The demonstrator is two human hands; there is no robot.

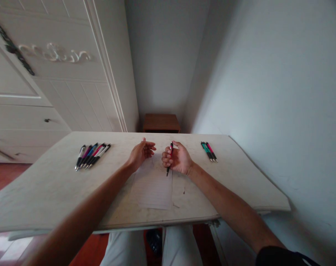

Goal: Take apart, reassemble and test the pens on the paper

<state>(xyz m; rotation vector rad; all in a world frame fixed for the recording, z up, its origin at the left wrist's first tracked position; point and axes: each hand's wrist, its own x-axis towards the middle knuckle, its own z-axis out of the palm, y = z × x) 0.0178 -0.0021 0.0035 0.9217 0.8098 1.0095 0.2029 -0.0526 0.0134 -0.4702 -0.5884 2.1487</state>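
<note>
My right hand [177, 158] is closed around a pen [171, 147] with a red and black barrel, held upright with its tip pointing down above the paper. Just to the left, my left hand [141, 153] has its fingers loosely curled and apart, with nothing visible in it. Beneath and between both hands lies a lined sheet of paper [153, 188]; its far part is partly covered by them. On the left side of the table, several pens [91, 156] in different colours lie side by side. A smaller group of green and pink pens [209, 151] rests at the right.
The white table [51, 192] has worn marks and a near edge close to my legs. A grey wall [281, 111] runs along the right, and a white cabinet [73, 92] stands at the left. Behind the table is a low brown wooden piece of furniture [161, 122].
</note>
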